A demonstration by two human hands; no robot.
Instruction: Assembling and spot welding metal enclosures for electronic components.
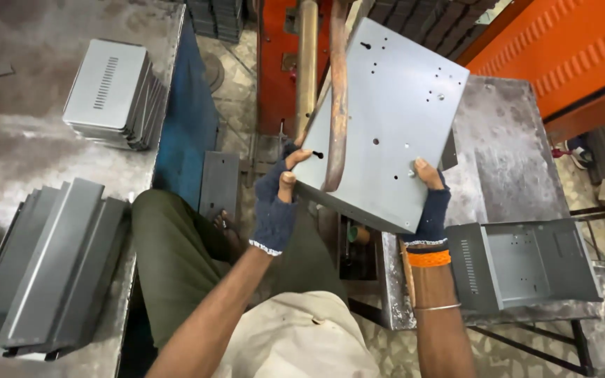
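Both hands are gripping a grey sheet-metal panel (386, 119), holding it tilted at the spot-welder arms. Left hand (278, 199), in a dark fingerless glove, is clamping the panel's lower-left corner, thumb on top by a keyhole slot. Right hand (430, 199), same glove with an orange wristband, is pinching the lower-right edge, thumb beside a small stud.

The upper copper electrode arm (337, 98) is lying across the panel's face, curving down near the lower edge; a second copper arm (307, 63) is running behind the panel's left edge. So the panel is sitting between the arms, off any counter.

Step in hand, as I read it: positioning the panel for a weld. Next move is calling for sliding the panel so the target spot is lining up under the tip, keeping it square and fingers off the tip zone.

Around: stack of vented covers (110, 94) and stacked bent channels (43, 273) on the left counter (8, 147); a folded chassis (526, 262) on the right counter (505, 161).
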